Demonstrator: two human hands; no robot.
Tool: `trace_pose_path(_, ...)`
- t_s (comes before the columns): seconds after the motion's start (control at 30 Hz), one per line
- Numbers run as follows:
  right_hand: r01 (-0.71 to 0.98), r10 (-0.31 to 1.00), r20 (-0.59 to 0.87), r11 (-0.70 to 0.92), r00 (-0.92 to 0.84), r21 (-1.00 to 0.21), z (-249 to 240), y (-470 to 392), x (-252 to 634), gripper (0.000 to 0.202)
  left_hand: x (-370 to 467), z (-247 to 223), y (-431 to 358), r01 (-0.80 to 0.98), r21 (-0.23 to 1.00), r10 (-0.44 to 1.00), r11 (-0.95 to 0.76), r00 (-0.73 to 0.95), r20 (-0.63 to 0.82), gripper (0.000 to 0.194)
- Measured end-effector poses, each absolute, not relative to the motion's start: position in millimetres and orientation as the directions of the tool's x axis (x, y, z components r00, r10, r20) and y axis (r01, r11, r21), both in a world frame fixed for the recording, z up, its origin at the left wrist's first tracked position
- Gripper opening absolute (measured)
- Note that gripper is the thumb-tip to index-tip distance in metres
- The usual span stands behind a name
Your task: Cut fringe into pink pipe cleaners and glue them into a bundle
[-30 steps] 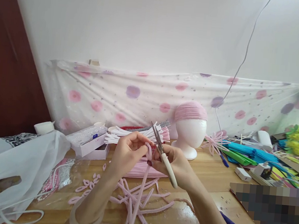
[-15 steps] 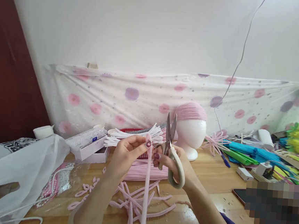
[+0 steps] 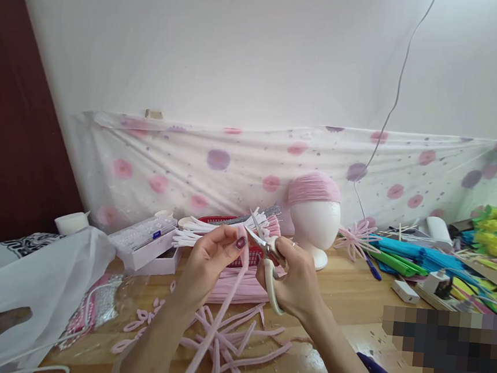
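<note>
Well, hands (image 3: pixel 299 278) hold scissors (image 3: pixel 271 275) and pink strip (image 3: pixel 225 303); black print (image 3: pixel 35 241) unreadable.

A second ago my right hand (image 3: pixel 300 279) pinched the fuzzy pink stem (image 3: pixel 218 322) too, but now only my left hand (image 3: pixel 208 259) does. The scissors (image 3: pixel 268 250) stood pointing up half a second ago; now they lean left, open blades close to the stem's bent top. Its long tail has swung from straight down toward my left.
</note>
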State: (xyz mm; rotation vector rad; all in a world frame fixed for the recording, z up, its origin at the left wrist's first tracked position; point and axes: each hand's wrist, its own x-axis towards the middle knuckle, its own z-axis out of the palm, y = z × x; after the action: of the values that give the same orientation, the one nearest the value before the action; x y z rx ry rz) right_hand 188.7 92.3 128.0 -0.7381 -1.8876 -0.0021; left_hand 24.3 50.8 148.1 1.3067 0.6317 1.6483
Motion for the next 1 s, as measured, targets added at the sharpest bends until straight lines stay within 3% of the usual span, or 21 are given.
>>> trace_pose_path(0.27, 0.490, 0.429, 0.859, 0.833, -0.279, -0.257, 132, 92, 193, 0.031, 24, 152, 43, -0.144, 0.811, 0.822, -0.567, -0.040, 0.568, 0.017)
trace_pose_path(0.57, 0.466, 0.367, 0.891, 0.858, -0.266, -0.214, 132, 91, 192, 0.034, 23, 153, 42, -0.115, 0.832, 0.835, -0.543, 0.031, 0.550, 0.017)
trace_pose_path(1.0, 0.479, 0.414, 0.876, 0.838, -0.248, -0.260, 126, 92, 186, 0.033, 20, 149, 51, -0.188, 0.817, 0.819, -0.545, 0.088, 0.567, 0.012)
